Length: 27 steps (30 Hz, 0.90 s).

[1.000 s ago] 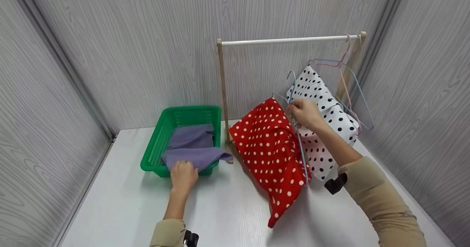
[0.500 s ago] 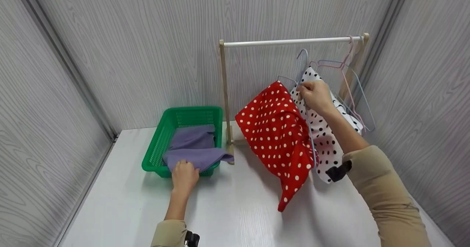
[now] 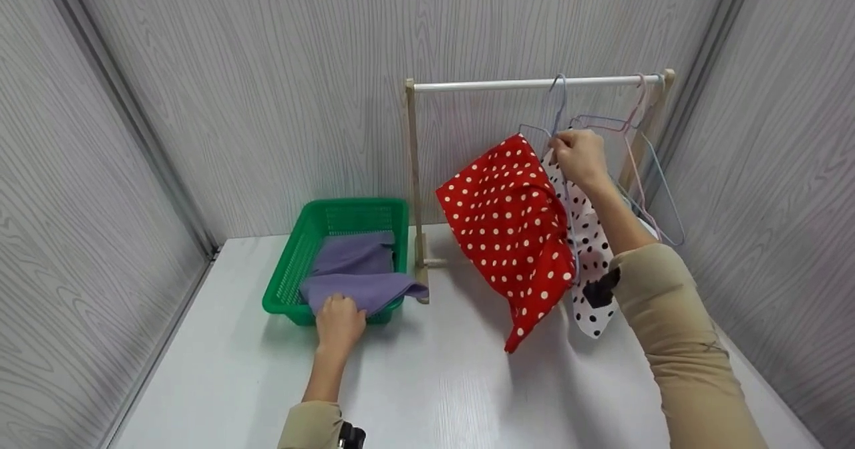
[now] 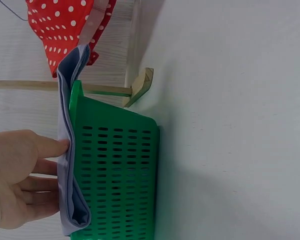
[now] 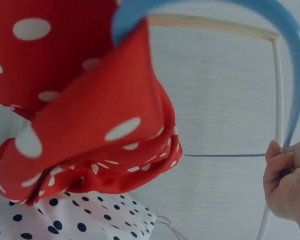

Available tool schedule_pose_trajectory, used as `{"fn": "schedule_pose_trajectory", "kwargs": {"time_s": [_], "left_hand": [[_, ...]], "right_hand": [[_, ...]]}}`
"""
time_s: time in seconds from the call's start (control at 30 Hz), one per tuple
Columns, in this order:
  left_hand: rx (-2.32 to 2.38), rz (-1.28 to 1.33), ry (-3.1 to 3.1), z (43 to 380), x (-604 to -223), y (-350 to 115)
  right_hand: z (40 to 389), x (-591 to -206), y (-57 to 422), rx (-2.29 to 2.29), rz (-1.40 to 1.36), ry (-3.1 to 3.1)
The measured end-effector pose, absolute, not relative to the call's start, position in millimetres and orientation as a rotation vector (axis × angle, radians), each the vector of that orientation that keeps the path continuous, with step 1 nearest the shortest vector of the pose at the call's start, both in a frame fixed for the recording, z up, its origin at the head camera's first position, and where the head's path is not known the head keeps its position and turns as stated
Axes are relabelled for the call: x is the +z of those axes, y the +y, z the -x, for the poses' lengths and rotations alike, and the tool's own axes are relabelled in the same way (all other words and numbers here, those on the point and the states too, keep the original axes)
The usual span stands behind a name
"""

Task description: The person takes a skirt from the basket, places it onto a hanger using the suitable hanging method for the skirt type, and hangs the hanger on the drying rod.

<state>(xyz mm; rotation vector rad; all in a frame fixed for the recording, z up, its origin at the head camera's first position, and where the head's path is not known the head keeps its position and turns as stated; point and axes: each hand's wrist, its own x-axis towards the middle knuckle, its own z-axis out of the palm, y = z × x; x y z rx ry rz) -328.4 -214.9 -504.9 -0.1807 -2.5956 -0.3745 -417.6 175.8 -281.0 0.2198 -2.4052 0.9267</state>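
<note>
My right hand (image 3: 581,158) grips a blue hanger (image 3: 558,109) just below its hook. A red cloth with white dots (image 3: 507,215) hangs tilted from this hanger, its lower corner above the table. The hook is at the height of the white rod (image 3: 481,86); whether it rests over it I cannot tell. My left hand (image 3: 339,325) pinches a folded purple cloth (image 4: 66,165) at the near rim of the green basket (image 3: 274,296), thumb on one side of the cloth and fingers behind it.
A wooden-legged rack stands at the back right, with a pink hanger (image 3: 634,162) and another blue hanger (image 3: 658,162) at its right end. A white cloth with black dots (image 3: 593,315) hangs there, partly behind my right arm. Grey panels (image 3: 267,88) enclose the table (image 3: 427,382).
My right hand has lifted the hanger and red cloth up toward the rod, and slightly right. The left hand stays on the purple cloth at the basket.
</note>
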Motion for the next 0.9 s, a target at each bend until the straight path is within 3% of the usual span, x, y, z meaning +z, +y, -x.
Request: {"fn": "schedule_pose_trajectory", "kwargs": {"time_s": [0.53,0.9], "left_hand": [[-0.319,0.176,-2.536,329.4,-507.0,-216.5],[-0.263,0.201,-2.56,333.6,-509.5,-203.6]], "right_hand": [[439.8,-258.8,172.2,1.08,-0.082,-2.408],[447.6,-266.1,174.3,1.245,0.018,-2.482]]}}
